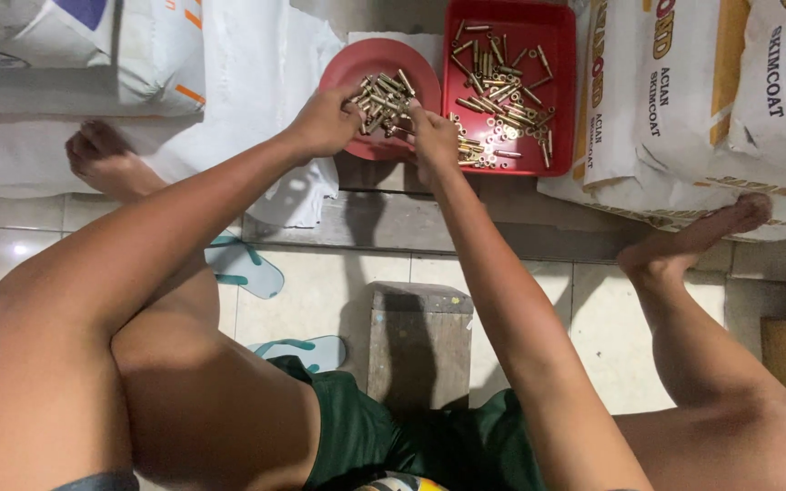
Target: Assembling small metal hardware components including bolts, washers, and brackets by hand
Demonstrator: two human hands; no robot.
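Tiled floor and white sacks frame the scene. Your left hand (325,118) and right hand (434,136) curl their fingers onto the brass tubes (384,98) heaped in the round red dish (347,64), upper centre; whether either grip has closed on one, you cannot tell. They look small, stiff, smooth and likely slippery: pinch mid-length. More lie in the red tray (561,36) just right.

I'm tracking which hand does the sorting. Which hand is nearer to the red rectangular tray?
Right. The right hand is at the left edge of the red rectangular tray, beside its brass pieces. The left hand is farther left, over the round red plate.
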